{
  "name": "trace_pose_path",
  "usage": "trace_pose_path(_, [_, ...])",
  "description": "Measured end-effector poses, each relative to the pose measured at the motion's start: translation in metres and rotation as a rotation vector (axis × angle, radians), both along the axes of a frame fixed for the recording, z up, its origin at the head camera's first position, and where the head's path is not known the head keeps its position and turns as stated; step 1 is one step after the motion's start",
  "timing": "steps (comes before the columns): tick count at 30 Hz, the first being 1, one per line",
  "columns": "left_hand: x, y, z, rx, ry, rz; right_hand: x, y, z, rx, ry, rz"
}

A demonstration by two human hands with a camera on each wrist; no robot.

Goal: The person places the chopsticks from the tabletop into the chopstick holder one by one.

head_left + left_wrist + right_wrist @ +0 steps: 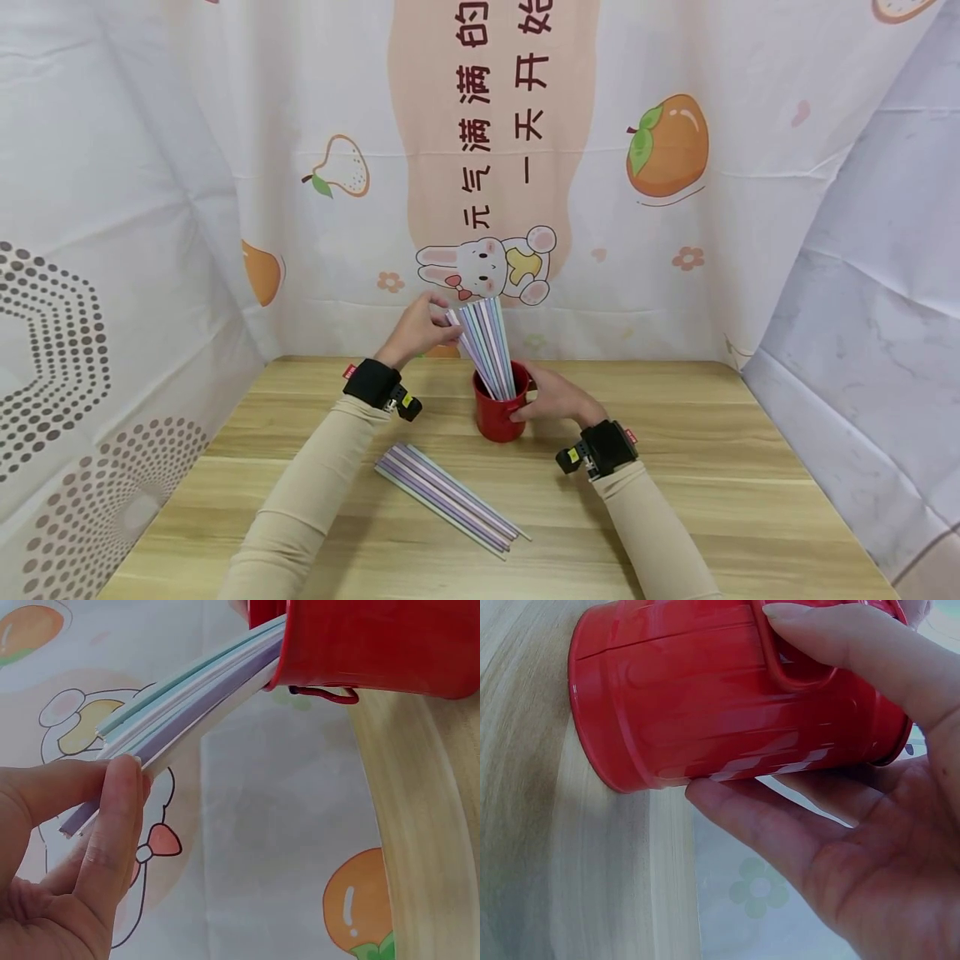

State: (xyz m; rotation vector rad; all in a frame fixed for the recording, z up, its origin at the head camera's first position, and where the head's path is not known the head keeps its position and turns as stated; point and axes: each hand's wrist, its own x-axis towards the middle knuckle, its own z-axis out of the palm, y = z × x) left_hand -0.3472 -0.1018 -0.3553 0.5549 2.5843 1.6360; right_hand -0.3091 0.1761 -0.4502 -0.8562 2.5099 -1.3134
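A red mug (pixel 498 420) stands on the table, with a bundle of pastel straws (pixel 487 346) leaning out of it to the upper left. My left hand (pixel 422 327) pinches one or a few straws near their upper ends; the left wrist view shows thumb and fingers on a purple straw (pixel 169 739). Other straws rise beside the pinched ones. My right hand (pixel 553 394) holds the mug from its right side. In the right wrist view, its thumb lies over the handle (pixel 799 679) and the fingers touch the mug's wall. The lower ends of the straws are hidden inside the mug.
On the wooden table (pixel 675 467), several more pastel straws (pixel 450 498) lie in a flat, slanting row in front of the mug, between the two forearms. A printed curtain (pixel 337 250) hangs just behind the table's back edge.
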Motion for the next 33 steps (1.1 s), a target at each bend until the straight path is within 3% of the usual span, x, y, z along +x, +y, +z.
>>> trace_pose_path(5, [0.003, -0.006, -0.004, -0.010, 0.003, -0.032, 0.000, 0.000, 0.001, 0.009, 0.011, 0.000])
trace_pose_path(10, [0.007, -0.018, -0.009, -0.065, -0.038, -0.126, 0.002, 0.000, 0.003, 0.031, 0.018, -0.012])
trace_pose_path(15, [0.012, -0.030, -0.019, -0.216, -0.099, -0.300, 0.002, 0.001, 0.005, 0.024, 0.011, -0.013])
trace_pose_path(24, [0.024, -0.044, -0.051, -0.518, -0.190, -0.601, 0.001, 0.001, 0.002, 0.027, 0.029, -0.001])
trace_pose_path(28, [0.030, -0.048, -0.059, -0.591, -0.172, -0.637, 0.003, 0.000, 0.002, 0.027, 0.011, -0.012])
trace_pose_path(33, [0.035, -0.052, -0.073, -0.625, -0.194, -0.634, 0.004, 0.000, 0.004, 0.025, 0.006, -0.017])
